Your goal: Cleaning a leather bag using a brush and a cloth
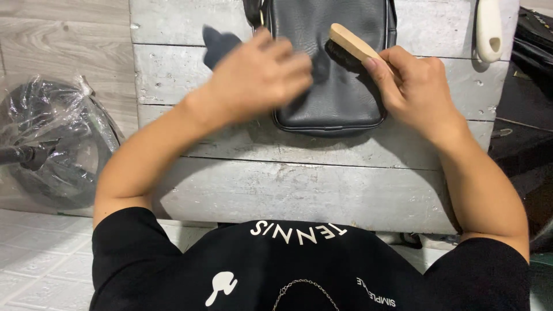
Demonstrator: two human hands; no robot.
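Shirt [311, 270]: black, with white print and a thin chain at the collar, nearest the camera at the bottom edge.
Floor [34, 259]: pale tiles at lower left, below the bench.
Bench [299, 184]: rough whitewashed wooden planks with gaps between the boards; it carries the bag.
Wrapped object [55, 144]: dark, round, covered in clear plastic, off the left side of the bench.
Left hand [259, 78]: blurred, fingers curled together and pressing on the left part of the bag, clamped on a dark blue cloth.
Cloth [219, 46]: dark blue, sticking out behind the left hand's knuckles.
Right hand [412, 83]: fingers closed around the near end of the brush handle.
Brush [351, 45]: light wooden back, dark bristles facing down and touching the bag's upper right face.
Bag [337, 86]: black leather, rounded lower corners, lying flat on the bench between both hands.
White handle [488, 29]: pale plastic, at the far right of the bench, apart from the bag.
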